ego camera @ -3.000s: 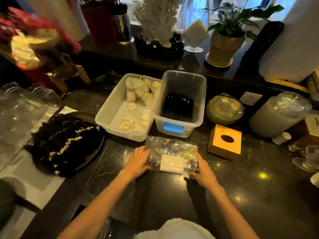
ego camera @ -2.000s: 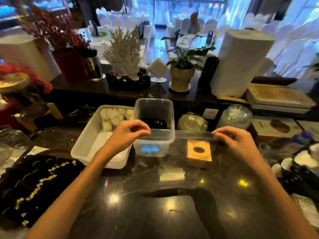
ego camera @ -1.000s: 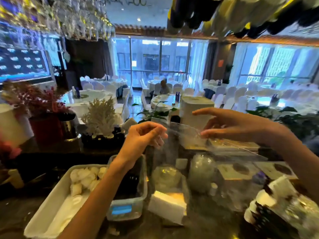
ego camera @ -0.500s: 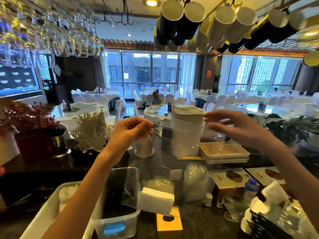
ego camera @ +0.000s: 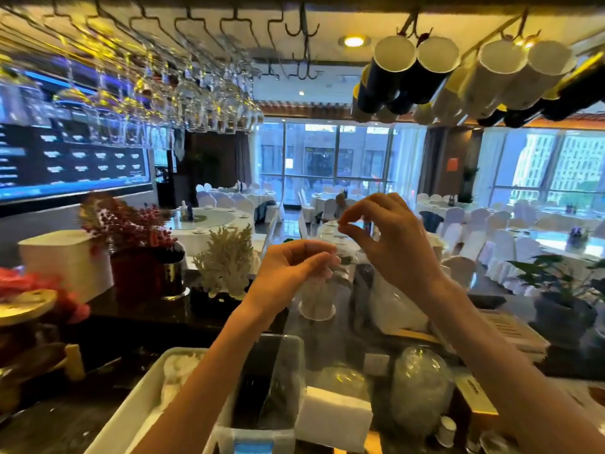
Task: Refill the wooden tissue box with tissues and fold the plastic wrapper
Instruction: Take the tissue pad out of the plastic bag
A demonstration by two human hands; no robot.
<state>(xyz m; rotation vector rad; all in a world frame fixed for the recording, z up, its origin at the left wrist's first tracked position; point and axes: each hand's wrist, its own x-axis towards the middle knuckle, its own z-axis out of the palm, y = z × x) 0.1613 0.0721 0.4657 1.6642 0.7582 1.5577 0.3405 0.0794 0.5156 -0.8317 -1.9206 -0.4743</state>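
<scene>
Both forearms are bare, with no sleeves, rings or watch showing.

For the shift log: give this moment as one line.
left hand: pinching plastic wrapper | right hand: pinching same | wrapper: raised, hanging | tissue stack: inside wrapper

Both hands are raised at chest height over the counter (ego camera: 49, 424) — the left hand (ego camera: 288, 273) is pinching the top of a clear plastic wrapper (ego camera: 327, 322), and the right hand (ego camera: 389, 237) is pinching what seems to be the same film just above. The wrapper is hanging down, and a white tissue stack (ego camera: 334, 417) is sitting at its bottom beside a clear bin (ego camera: 262, 434).
</scene>
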